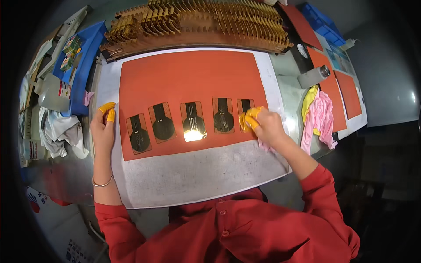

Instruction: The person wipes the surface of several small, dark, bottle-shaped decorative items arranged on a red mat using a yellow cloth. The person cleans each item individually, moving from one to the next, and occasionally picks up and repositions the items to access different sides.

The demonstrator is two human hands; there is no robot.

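On an orange-red mat [188, 79] lie several thin, dark rectangular plates with gold-brown edges, each bearing a black round shape with a stem. The middle plate [193, 118] reflects a bright light. My left hand [103, 127] rests at the mat's left edge, yellow covers on its fingertips, thumb and fingers apart and holding nothing. My right hand [267, 126], also with yellow finger covers, is closed over the rightmost plate [244, 105] and hides its lower part. From beneath this hand pokes a bit of pink cloth [265, 146].
Behind the mat stands a long rack [197, 37] of upright gold-brown plates. At left are a blue tray [90, 52], a plastic jug [55, 93] and crumpled grey cloth [61, 129]. To the right lie a bottle [312, 77] and pink cloth [319, 116].
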